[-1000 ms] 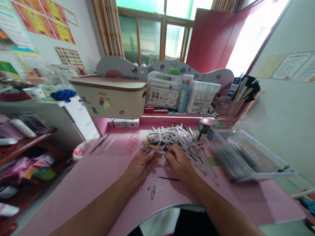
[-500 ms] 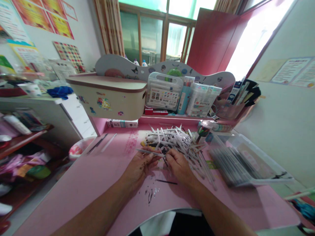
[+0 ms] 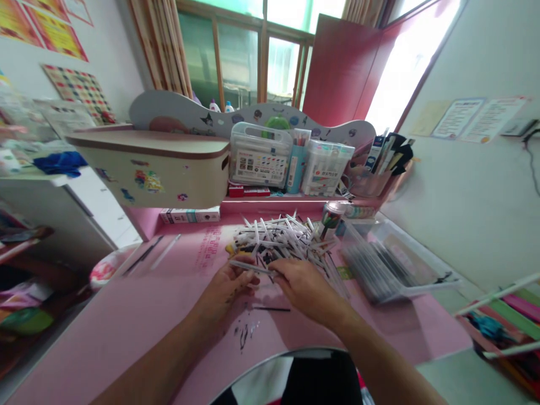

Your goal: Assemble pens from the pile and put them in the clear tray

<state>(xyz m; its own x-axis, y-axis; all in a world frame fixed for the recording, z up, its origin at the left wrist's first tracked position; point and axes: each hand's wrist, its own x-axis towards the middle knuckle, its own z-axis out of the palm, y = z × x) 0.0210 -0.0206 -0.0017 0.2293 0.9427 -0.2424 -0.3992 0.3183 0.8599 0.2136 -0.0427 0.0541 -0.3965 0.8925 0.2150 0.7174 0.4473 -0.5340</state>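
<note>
My left hand (image 3: 231, 286) is closed around a slim, pale pen barrel (image 3: 250, 266), with dark ink spots on its skin. At the barrel's right end, my right hand (image 3: 297, 281) pinches with thumb and fingers. Just beyond both hands lies a heap of white and clear pen parts (image 3: 287, 233) mixed with dark thin pieces. A thin black refill (image 3: 272, 309) rests on the pink desk (image 3: 169, 315) in front of me. Black ink smears (image 3: 243, 333) mark the surface nearby. The fingertips of my right hand are partly hidden.
A clear plastic bin (image 3: 415, 287) with rows of slim pens stands at right. Beside it is a lidded jar (image 3: 332, 215). Two slim sticks (image 3: 143, 256) lie at left. A cream storage box (image 3: 164, 174) and marker cases (image 3: 260, 160) fill the shelf.
The view has turned to the right, so the scene shifts left. Both hands still hold the pale barrel; my right hand has rolled over, its back more turned up.
</note>
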